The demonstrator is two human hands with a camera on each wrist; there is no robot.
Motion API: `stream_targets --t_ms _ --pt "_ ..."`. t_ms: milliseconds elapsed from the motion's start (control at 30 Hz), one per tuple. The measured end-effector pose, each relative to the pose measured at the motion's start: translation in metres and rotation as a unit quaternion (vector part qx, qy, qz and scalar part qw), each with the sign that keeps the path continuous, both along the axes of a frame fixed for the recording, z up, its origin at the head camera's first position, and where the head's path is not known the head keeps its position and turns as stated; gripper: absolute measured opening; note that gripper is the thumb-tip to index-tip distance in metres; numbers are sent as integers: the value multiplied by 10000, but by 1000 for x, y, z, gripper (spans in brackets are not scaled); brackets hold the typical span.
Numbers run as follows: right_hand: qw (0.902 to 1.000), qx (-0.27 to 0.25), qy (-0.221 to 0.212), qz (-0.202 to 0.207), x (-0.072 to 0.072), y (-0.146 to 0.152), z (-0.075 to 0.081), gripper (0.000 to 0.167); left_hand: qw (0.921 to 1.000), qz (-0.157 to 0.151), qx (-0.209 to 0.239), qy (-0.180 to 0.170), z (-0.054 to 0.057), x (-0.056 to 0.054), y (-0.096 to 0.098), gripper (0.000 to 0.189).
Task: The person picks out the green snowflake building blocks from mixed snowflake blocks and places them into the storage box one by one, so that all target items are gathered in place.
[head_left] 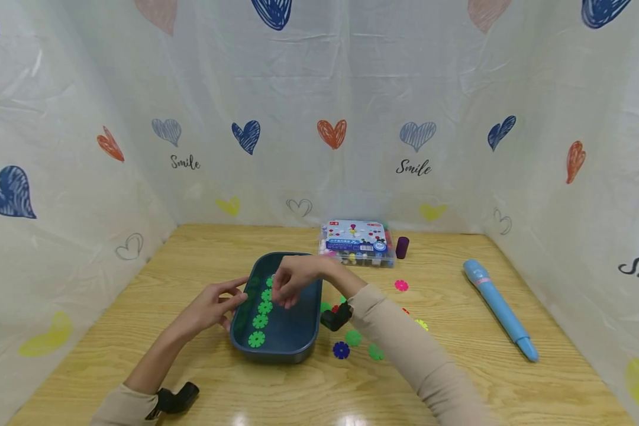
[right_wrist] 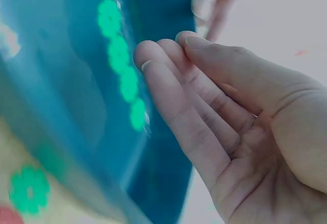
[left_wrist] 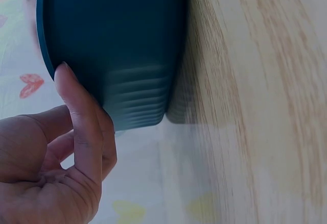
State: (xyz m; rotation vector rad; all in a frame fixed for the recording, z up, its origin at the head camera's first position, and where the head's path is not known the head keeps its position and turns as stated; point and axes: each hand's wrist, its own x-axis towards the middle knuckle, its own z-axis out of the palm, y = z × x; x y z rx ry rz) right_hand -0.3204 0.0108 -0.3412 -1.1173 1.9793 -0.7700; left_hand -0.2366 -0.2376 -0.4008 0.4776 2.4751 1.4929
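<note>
In the head view, the right hand (head_left: 294, 279) is above a row of green discs (head_left: 260, 321) in the dark blue tray (head_left: 294, 331), where a light, flat touch seems best; the wood-grained bench (head_left: 202, 254) stands within heart-printed sheeting (head_left: 298, 65). The left wrist view shows the left hand (left_wrist: 61, 157) touching the rim, fingers unclenched, a useful brace. In the right wrist view thumb and fingertips sit together, though I cannot tell whether they pinch a piece.
</note>
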Motion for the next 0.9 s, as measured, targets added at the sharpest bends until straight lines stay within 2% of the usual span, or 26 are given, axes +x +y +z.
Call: stream_targets --t_ms 300,467,700,900 --pt "9980 -461 358 -252 7 58 31 15 9999 108 -2 -55 -1 0 2 59" --pt "9959 -564 542 -443 14 92 37 16 9999 113 17 -87 -1 0 2 60" --pt "9920 -431 787 -885 19 137 22 14 9999 138 -24 -56 -3 0 1 59" --pt "9906 -314 980 -904 24 166 1 15 9999 157 -46 -43 0 0 3 57"
